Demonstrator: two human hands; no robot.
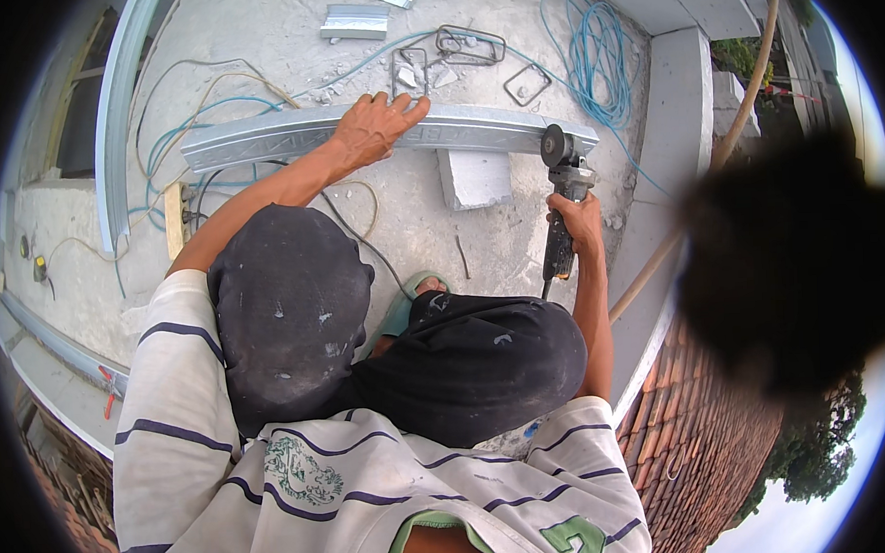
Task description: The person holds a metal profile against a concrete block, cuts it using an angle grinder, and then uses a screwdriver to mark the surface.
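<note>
Wrapping fingers round the grinder (569, 180) is your right hand (581, 221) — your left hand (371, 128) clamps fingers on the metal strip (486, 129).

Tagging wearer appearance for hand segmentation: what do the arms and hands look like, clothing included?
Left hand and right hand: bare, five-fingered, no gloves or watches visible. Left forearm and right forearm uncovered. Left sleeve and right sleeve: short, loose, off-white, with narrow dark navy stripes.
</note>
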